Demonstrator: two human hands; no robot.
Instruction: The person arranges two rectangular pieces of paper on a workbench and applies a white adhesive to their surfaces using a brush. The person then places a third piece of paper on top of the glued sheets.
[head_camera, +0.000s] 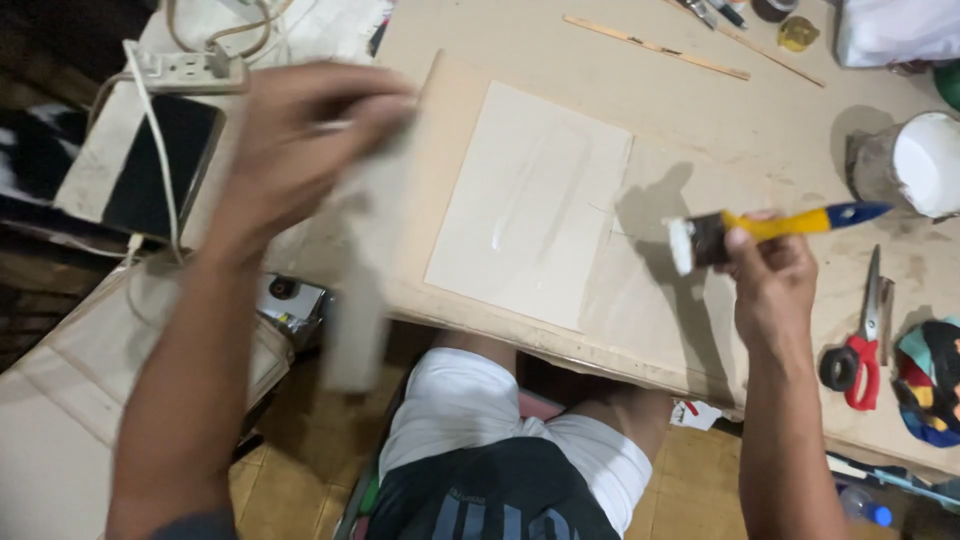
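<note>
My right hand (768, 288) grips a paintbrush (770, 226) with a yellow and blue handle; its bristles are white with glue and hover over the board. My left hand (300, 140) is raised at the left and holds a long pale strip (362, 290), blurred, hanging down past the table edge. A pale rectangular sheet (530, 205) lies on a brown board (650, 300) in front of me, with a wet white smear across its middle.
A white pot of glue (922, 165) stands at the right. Red-handled scissors (862, 345) lie near the right edge beside a colourful cloth (932, 385). A thin wooden stick (655, 47) lies at the back. A power strip (190, 68) and a dark tablet (150, 165) sit at left.
</note>
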